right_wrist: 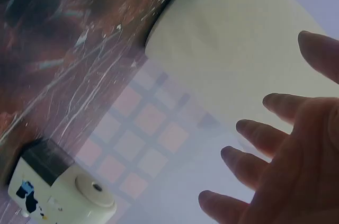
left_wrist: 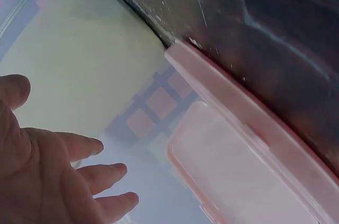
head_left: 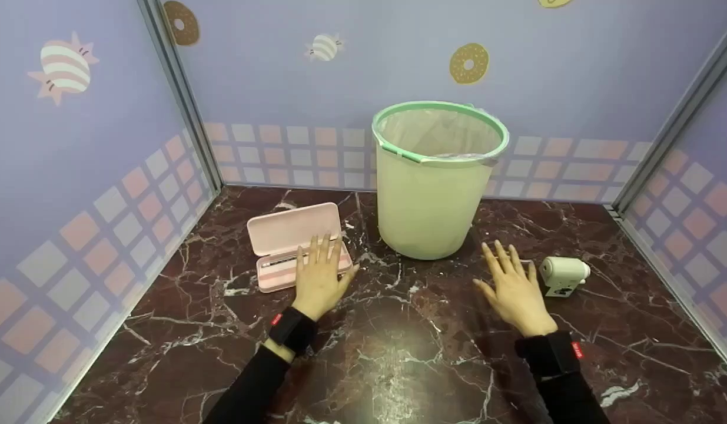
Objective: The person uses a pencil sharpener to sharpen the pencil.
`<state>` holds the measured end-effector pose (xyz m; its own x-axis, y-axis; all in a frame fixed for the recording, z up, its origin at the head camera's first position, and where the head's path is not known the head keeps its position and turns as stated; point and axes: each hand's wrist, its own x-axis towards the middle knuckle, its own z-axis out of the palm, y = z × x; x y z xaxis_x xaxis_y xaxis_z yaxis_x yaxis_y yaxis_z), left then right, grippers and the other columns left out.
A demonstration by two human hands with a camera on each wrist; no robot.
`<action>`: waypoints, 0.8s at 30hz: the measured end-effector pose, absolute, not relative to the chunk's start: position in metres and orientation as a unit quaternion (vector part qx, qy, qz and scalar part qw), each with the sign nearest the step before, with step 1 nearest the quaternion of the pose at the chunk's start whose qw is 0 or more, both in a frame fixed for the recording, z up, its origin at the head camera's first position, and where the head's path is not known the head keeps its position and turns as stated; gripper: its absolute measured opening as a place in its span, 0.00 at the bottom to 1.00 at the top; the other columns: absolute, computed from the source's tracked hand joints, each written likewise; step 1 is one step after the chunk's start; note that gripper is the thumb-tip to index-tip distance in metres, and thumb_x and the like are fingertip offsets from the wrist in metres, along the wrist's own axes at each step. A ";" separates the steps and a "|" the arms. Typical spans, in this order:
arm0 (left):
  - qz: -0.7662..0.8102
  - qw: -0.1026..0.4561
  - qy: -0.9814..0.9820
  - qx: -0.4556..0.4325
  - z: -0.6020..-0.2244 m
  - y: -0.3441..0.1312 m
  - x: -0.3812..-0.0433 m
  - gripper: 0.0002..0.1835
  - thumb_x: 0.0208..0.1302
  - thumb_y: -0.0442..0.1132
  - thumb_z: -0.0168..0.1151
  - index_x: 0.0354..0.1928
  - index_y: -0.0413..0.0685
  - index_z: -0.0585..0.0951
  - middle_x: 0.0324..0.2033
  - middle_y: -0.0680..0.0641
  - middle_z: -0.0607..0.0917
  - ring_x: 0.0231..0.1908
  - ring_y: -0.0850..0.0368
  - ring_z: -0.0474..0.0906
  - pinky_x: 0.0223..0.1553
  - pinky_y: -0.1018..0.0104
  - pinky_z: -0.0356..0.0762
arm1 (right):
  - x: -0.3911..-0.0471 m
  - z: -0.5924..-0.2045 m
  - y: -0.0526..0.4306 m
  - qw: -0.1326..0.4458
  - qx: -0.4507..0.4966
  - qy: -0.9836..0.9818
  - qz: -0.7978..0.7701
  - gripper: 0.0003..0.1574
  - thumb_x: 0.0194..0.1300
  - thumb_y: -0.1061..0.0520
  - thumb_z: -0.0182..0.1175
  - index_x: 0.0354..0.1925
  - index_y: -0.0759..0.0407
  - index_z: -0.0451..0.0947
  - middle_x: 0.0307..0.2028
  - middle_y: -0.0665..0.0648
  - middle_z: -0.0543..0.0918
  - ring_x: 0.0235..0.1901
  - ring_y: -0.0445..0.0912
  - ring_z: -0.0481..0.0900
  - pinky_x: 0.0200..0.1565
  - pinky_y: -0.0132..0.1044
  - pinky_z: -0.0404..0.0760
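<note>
My left hand [head_left: 321, 280], fingers spread and palm down, overlaps the pink pencil case [head_left: 294, 222] in the head view. The case has its lid raised, and a thin pen-like stick [head_left: 278, 261] lies inside. In the left wrist view the fingers hold nothing and stand beside the case [left_wrist: 254, 123]. My right hand [head_left: 513, 291], also with straight, spread fingers, holds nothing. Just right of it stands a pale green pencil sharpener [head_left: 562, 275] with a white knob. The right wrist view shows the sharpener's [right_wrist: 79, 195] dark lower part and a small cow-like picture.
A tall pale green trash bin [head_left: 431, 206] with a green rim and clear liner stands at the back, between and beyond both hands. Patterned purple panels [head_left: 339, 76] wall in the dark red marble-look table [head_left: 387, 353] at the left, back and right.
</note>
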<state>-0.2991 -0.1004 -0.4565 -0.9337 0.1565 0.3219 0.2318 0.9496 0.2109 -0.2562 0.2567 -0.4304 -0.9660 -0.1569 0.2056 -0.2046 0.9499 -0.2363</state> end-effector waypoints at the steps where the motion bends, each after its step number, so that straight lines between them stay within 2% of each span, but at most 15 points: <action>1: -0.126 0.149 -0.976 -0.096 -0.456 -0.102 -0.300 0.40 0.71 0.64 0.44 0.76 0.47 0.58 0.76 0.40 0.56 0.77 0.39 0.46 0.75 0.37 0.41 | -0.257 -0.431 0.254 0.093 0.094 -0.983 0.127 0.44 0.73 0.44 0.50 0.78 0.56 0.47 0.77 0.66 0.48 0.76 0.67 0.44 0.69 0.73 0.41; 7: -0.129 0.139 -0.979 -0.078 -0.451 -0.117 -0.305 0.40 0.71 0.62 0.46 0.76 0.46 0.58 0.76 0.39 0.57 0.76 0.38 0.48 0.74 0.35 0.42 | -0.262 -0.436 0.233 0.109 0.119 -0.980 0.119 0.45 0.72 0.44 0.53 0.77 0.55 0.49 0.77 0.64 0.52 0.75 0.66 0.49 0.69 0.72 0.45; 11: -0.140 0.131 -0.980 -0.056 -0.445 -0.131 -0.309 0.39 0.71 0.60 0.48 0.76 0.45 0.58 0.74 0.37 0.61 0.75 0.36 0.52 0.72 0.34 0.46 | -0.270 -0.442 0.211 0.089 0.143 -0.977 0.130 0.45 0.71 0.43 0.54 0.77 0.56 0.50 0.76 0.65 0.53 0.75 0.65 0.49 0.70 0.70 0.44; 17: -0.162 0.140 -0.976 -0.035 -0.438 -0.155 -0.314 0.35 0.69 0.52 0.56 0.71 0.38 0.65 0.68 0.35 0.71 0.68 0.35 0.65 0.67 0.36 0.62 | -0.286 -0.450 0.174 0.044 0.181 -0.973 0.137 0.46 0.71 0.43 0.53 0.77 0.58 0.48 0.76 0.64 0.52 0.76 0.64 0.49 0.71 0.68 0.46; 21: -0.162 0.148 -0.976 -0.008 -0.436 -0.172 -0.318 0.33 0.64 0.45 0.62 0.67 0.36 0.70 0.61 0.33 0.77 0.61 0.34 0.73 0.55 0.39 0.76 | -0.296 -0.452 0.149 0.046 0.207 -0.962 0.173 0.46 0.71 0.46 0.56 0.77 0.59 0.50 0.75 0.66 0.56 0.75 0.64 0.53 0.71 0.67 0.52; 24: -0.159 0.146 -0.976 0.025 -0.435 -0.185 -0.318 0.31 0.62 0.42 0.64 0.65 0.35 0.71 0.57 0.32 0.79 0.56 0.33 0.75 0.48 0.37 0.79 | -0.303 -0.455 0.131 0.056 0.231 -0.947 0.215 0.45 0.70 0.50 0.58 0.75 0.62 0.52 0.72 0.71 0.61 0.72 0.67 0.59 0.70 0.64 0.58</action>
